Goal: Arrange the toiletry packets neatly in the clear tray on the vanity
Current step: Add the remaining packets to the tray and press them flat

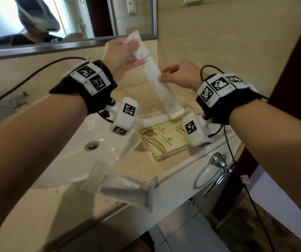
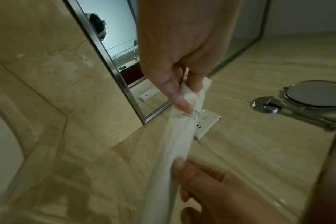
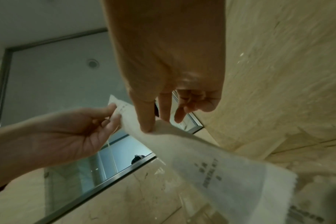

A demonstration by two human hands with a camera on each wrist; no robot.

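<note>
My left hand (image 1: pixel 120 57) and right hand (image 1: pixel 179 74) pinch the long white packet (image 1: pixel 157 79) mid-frame; it may buckle entering the clear tray (image 1: pixel 161 157), being limp.

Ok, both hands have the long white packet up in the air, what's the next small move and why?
Probably lower the long white packet flat into the clear tray. The left hand and right hand pinch it hanging above the tray.

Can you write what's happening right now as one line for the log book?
left hand: pinches top of long white packet | right hand: pinches its middle | packet: held above clear tray | tray: yellow packets inside
</note>
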